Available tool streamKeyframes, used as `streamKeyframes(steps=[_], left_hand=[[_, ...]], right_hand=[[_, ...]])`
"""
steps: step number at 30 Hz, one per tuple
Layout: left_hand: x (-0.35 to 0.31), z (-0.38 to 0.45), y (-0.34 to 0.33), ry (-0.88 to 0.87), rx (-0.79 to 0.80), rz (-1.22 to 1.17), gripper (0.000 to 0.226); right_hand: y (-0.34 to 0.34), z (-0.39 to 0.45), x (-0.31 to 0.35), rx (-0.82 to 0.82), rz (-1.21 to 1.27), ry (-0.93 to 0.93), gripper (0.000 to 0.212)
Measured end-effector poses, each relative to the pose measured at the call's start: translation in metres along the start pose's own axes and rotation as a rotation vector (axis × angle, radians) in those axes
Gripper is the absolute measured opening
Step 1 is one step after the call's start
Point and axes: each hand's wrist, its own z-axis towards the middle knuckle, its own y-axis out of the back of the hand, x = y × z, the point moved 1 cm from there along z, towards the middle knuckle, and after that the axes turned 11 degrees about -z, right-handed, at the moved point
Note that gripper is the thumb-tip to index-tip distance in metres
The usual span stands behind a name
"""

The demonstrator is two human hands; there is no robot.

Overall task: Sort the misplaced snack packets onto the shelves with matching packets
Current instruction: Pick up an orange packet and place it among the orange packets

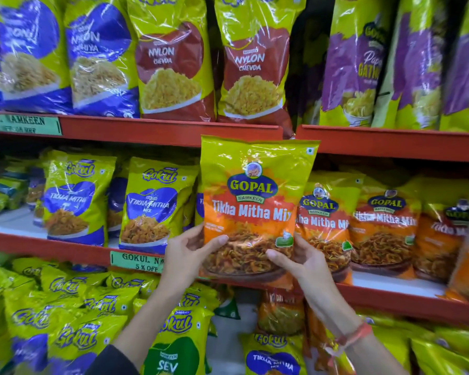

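Left hand: the left hand (pixel 188 249) grips the lower left edge of a glossy yellow-green and orange plastic snack packet printed "GOPAL Tikha Mitha Mix" (pixel 251 196), thumb lying across the front, fingers hidden behind it.
Right hand: the right hand (pixel 299 259) holds the packet's lower right corner, thumb pressed on the front over the printed bowl of snack, fingers curled round the back edge; a red thread band (pixel 356 334) circles that wrist.
Held packet: upright, front facing the camera, in front of the middle red metal shelf (pixel 73 250), its top edge overlapping the red rail of the upper shelf (pixel 173 131).
Packet's place: it stands between two groups, just left of the row of matching orange Gopal Tikha Mitha Mix packets (pixel 385 228) on the right part of the middle shelf, and just right of the yellow and blue Gokul Tikha Mitha Mix packets (pixel 152 204).
Upper shelf: blue Nylon packets (pixel 98 58) at the left, two red-brown Nylon Chevda packets (pixel 252 63) in the middle, purple and yellow packets (pixel 363 66) at the right.
Lower shelf: yellow Gokul packets (pixel 65 315) lie piled and tilted; one green-fronted Sev packet (pixel 176 347) sits below the left forearm.
Labels: a green price tag reading "GOKUL ... 5 % OFF" (pixel 137 261) is fixed to the middle shelf rail, just beside the left wrist.
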Motion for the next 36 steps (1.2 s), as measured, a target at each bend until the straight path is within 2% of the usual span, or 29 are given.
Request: streamKeyframes(steps=[5,10,16,23,29,33,36], left_hand=[[-0.005,-0.025,-0.027,0.049,0.059,-0.056,0.04],[-0.005,-0.035,-0.068,0.042,0.121,-0.062,0.037],[0.008,-0.034,-0.138,0.055,0.142,-0.116,0.05],[0.034,-0.019,-0.247,0.029,0.173,-0.131,0.038],[0.071,-0.008,-0.31,0.093,0.165,-0.053,0.053],[0.096,-0.005,-0.321,0.18,0.129,0.07,0.063],[0.106,-0.015,-0.323,0.153,0.136,0.179,0.063]], right_hand=[[0.032,-0.034,0.004,-0.036,0.023,-0.031,0.045],[0.075,-0.052,0.012,-0.073,0.004,-0.034,0.064],[0.142,-0.058,0.015,-0.135,-0.035,-0.026,0.054],[0.232,-0.049,0.006,-0.261,-0.134,-0.01,0.05],[0.287,-0.021,-0.029,-0.231,-0.171,-0.07,0.078],[0.299,-0.007,-0.05,-0.183,-0.211,-0.154,0.111],[0.299,-0.007,-0.065,-0.187,-0.242,-0.225,0.112]])
